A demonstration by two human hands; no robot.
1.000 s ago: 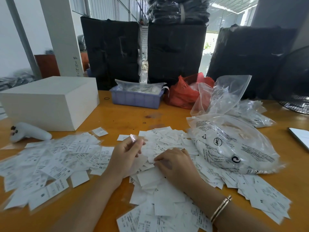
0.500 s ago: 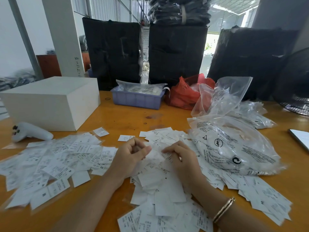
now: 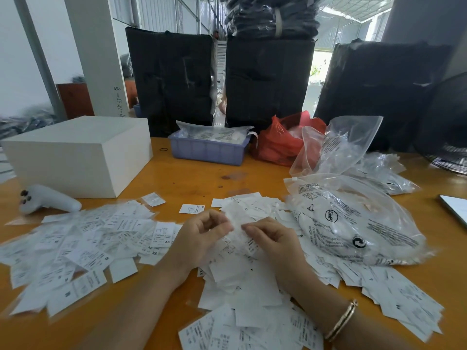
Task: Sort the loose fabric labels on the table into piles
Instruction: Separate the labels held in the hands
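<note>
White printed fabric labels cover the orange table [image 3: 192,178]. One spread pile [image 3: 83,238] lies at the left, a larger heap [image 3: 252,294] runs through the middle and right. Above that heap, my left hand [image 3: 202,238] and my right hand [image 3: 273,238] meet, and together they pinch a blurred white label [image 3: 236,221] between their fingertips. A gold bangle [image 3: 341,320] sits on my right wrist. Two single labels [image 3: 192,208] lie apart between the piles.
A white box [image 3: 75,152] and a white controller [image 3: 48,199] stand at the left. A purple tray [image 3: 207,147], a red bag [image 3: 278,142] and clear printed plastic bags [image 3: 353,223] fill the back and right. Black wrapped bundles [image 3: 267,79] rise behind the table.
My right hand has lifted off the middle heap and come up to my left hand. Both now pinch a label together above the heap.
</note>
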